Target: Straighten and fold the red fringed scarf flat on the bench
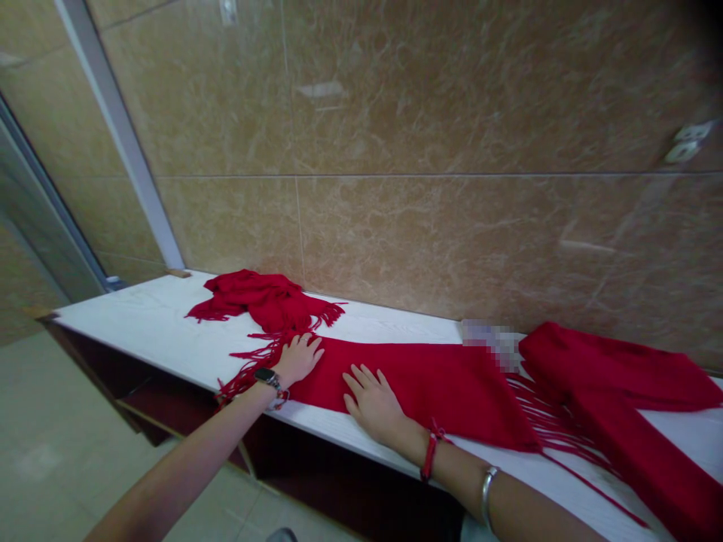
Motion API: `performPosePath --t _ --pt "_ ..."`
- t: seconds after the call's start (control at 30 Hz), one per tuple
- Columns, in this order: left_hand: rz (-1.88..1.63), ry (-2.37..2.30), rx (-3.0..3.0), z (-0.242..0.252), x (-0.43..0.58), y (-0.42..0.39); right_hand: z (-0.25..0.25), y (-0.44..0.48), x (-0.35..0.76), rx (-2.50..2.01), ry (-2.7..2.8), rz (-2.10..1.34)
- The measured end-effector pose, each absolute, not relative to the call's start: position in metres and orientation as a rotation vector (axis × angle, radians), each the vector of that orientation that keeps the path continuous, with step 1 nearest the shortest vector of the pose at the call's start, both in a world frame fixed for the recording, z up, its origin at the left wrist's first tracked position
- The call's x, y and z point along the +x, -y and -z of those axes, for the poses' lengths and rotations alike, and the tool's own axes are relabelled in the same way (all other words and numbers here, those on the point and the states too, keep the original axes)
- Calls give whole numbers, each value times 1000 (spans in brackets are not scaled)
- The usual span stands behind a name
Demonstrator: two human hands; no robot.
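Note:
A red fringed scarf (440,384) lies flat and folded along a white tabletop (152,316), its tassels spreading at both ends. Near the scarf's left end, my left hand (299,359) rests palm down with fingers stretched out. My right hand (373,403) lies flat on the scarf's front half, fingers spread. Neither hand grips anything. Behind the left tassels sits a second red scarf (260,297), crumpled in a loose heap. More red cloth (615,369) lies at the right, with one folded length running toward the front edge.
A small blurred-out item (490,342) lies by the wall between the flat scarf and the right-hand cloth. A tiled wall (395,226) rises directly behind the table. Dark open shelves (339,467) are under the tabletop. A small brown piece (179,272) lies at the far left corner.

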State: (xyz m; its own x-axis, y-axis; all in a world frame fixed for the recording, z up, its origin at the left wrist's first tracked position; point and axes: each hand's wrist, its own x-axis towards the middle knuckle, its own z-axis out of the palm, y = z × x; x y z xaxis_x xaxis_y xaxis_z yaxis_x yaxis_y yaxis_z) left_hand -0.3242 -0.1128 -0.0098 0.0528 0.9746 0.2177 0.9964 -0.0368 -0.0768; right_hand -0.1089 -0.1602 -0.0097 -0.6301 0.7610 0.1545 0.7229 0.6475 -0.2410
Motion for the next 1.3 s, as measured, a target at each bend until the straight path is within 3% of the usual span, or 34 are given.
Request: performPosePath --t 0.5,1.13,1.3 --pt "75 2236 -2193 13 -297 115 8 154 -93 -1172 2611 -302" --pt "77 2339 -2097 13 -300 111 7 103 -43 -1657 2595 -52" --pt "80 1998 -2220 4 -271 110 11 102 -43 -1635 2581 -30"
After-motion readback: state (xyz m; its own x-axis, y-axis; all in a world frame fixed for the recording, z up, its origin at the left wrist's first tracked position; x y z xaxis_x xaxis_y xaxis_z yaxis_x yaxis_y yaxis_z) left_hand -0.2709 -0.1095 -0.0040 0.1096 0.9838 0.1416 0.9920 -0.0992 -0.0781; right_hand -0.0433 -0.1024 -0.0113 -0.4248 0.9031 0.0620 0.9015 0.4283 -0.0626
